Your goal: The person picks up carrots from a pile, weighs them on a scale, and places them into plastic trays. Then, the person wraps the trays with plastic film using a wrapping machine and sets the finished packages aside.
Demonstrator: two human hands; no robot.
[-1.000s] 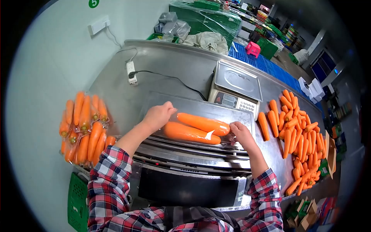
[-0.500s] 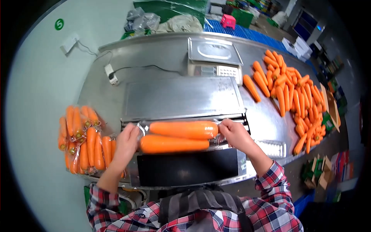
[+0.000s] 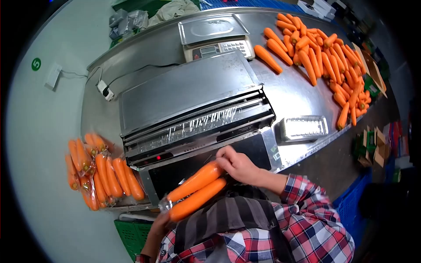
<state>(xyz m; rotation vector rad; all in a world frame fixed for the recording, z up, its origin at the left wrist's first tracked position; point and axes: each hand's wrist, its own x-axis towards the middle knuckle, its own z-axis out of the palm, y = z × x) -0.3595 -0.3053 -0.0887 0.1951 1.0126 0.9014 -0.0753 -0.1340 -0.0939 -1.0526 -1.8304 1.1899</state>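
Observation:
Two carrots point(image 3: 196, 186) lie side by side in clear film, held slantwise in front of my body over the near edge of the wrapping machine point(image 3: 188, 96). At their lower-left end, my left hand point(image 3: 161, 222) is closed on the gathered film; its fingers are partly hidden. The fingers of my right hand point(image 3: 237, 165) are pinched together at the film on the upper-right end. Below the machine's film slot, the black plate point(image 3: 250, 151) shows partly behind the carrots and my right hand. Clear film point(image 3: 201, 125) stretches across the machine's rollers.
Wrapped carrots point(image 3: 107, 177) are stacked at the left of the steel table point(image 3: 298, 94). Loose carrots point(image 3: 331, 57) form a large pile at the right. A scale point(image 3: 217, 37) stands behind the machine, and a stack of clear trays point(image 3: 303, 128) sits right of it.
The carrots and both hands have come off the machine toward my body, tilting so the left end is lower. The view has turned and shifted. Film across the rollers is now uncovered.

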